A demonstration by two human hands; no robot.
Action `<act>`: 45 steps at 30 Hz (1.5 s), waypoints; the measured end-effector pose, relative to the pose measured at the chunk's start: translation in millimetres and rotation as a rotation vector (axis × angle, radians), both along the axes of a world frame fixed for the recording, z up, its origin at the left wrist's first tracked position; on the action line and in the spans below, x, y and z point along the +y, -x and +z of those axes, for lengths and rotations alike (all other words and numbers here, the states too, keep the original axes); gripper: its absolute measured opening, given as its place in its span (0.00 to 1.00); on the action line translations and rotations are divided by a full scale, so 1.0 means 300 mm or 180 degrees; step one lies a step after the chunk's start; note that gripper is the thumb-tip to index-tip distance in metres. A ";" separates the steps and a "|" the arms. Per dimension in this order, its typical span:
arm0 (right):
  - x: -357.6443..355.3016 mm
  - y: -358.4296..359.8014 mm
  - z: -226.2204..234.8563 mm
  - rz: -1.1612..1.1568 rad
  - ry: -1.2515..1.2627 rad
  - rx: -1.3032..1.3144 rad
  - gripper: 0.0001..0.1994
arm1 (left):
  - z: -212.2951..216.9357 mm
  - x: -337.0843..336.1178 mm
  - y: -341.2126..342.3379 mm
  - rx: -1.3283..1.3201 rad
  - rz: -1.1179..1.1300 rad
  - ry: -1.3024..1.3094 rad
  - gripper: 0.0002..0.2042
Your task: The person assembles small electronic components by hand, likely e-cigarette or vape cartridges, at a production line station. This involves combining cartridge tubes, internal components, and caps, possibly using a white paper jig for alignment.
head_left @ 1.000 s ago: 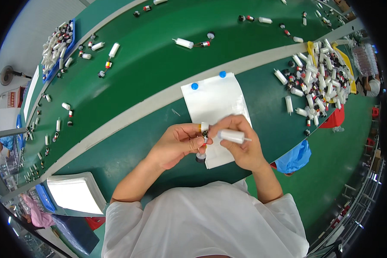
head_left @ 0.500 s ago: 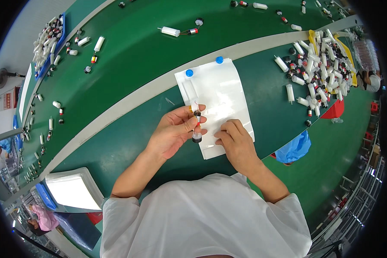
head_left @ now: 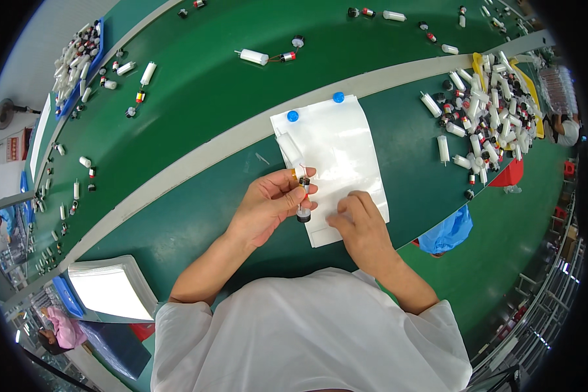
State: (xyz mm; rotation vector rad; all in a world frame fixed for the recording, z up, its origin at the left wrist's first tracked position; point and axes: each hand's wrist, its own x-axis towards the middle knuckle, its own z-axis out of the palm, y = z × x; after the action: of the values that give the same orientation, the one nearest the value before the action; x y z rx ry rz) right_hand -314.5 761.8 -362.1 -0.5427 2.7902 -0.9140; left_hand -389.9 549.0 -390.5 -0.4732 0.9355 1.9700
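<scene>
My left hand (head_left: 262, 204) is closed around a wired assembly above a white sheet. Its white cylinder (head_left: 290, 149) extends past the fingertips towards the far edge. Between thumb and fingers is a small black-and-red motor-like piece (head_left: 304, 185), with a thin reddish wire above it. A clear round end piece with a dark rim (head_left: 303, 214) hangs below. To the right, my right hand (head_left: 364, 230) hovers over the sheet, fingers bent and slightly blurred, thumb and forefinger a little apart. Nothing shows in it. The glossy white sheet (head_left: 349, 153) lies under both hands.
Two blue round magnets or pegs (head_left: 293, 115) sit at the sheet's far edge. A heap of similar assemblies (head_left: 487, 124) spills from a yellow tray at right. More lie along the green belt (head_left: 202, 85) beyond a grey rail. A paper stack (head_left: 111, 287) stands at left.
The white cylinder shows more fully beyond my left fingertips. Both hands have shifted slightly downward in the picture, as has the sheet. My right fingers have moved and blurred.
</scene>
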 end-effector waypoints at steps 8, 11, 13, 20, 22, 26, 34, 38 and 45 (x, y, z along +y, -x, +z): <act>0.047 0.072 0.107 -0.0196 0.2074 -0.1131 0.12 | 0.000 0.028 -0.018 0.0220 -0.0022 0.0194 0.17; 0.054 0.078 0.114 -0.0329 0.2982 -0.1658 0.13 | -0.001 0.037 -0.020 0.0378 -0.0110 0.0220 0.17; 0.037 0.081 0.121 -0.0745 0.1734 -0.0693 0.14 | 0.000 0.044 -0.013 0.0296 -0.0101 0.0265 0.17; 0.033 0.041 0.000 -0.0297 0.0214 -0.0133 0.19 | 0.020 0.058 -0.002 0.0134 0.0046 0.0100 0.18; 0.038 0.021 -0.018 -0.0141 -0.0080 0.0051 0.18 | 0.022 0.064 -0.004 0.0062 -0.0142 0.0135 0.17; 0.052 0.009 -0.018 -0.0192 0.0063 -0.0188 0.16 | 0.017 0.071 -0.013 0.0007 -0.0111 0.0083 0.17; 0.059 0.028 -0.018 -0.0066 0.0022 0.0124 0.11 | 0.026 0.098 -0.093 -0.0475 -0.0348 -0.0618 0.17; 0.080 0.044 -0.017 0.0048 0.0102 -0.0197 0.09 | 0.014 0.113 -0.108 -0.0597 -0.0043 -0.0875 0.16; 0.159 0.031 -0.005 -0.0811 0.0284 -0.0146 0.12 | 0.008 0.147 -0.120 -0.0474 -0.0372 -0.0223 0.14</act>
State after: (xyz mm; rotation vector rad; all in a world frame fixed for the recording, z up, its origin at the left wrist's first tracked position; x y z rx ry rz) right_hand -323.9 809.4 -363.6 -0.1756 2.8315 -1.0884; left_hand -353.8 593.1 -388.1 -0.5065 0.7808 1.8291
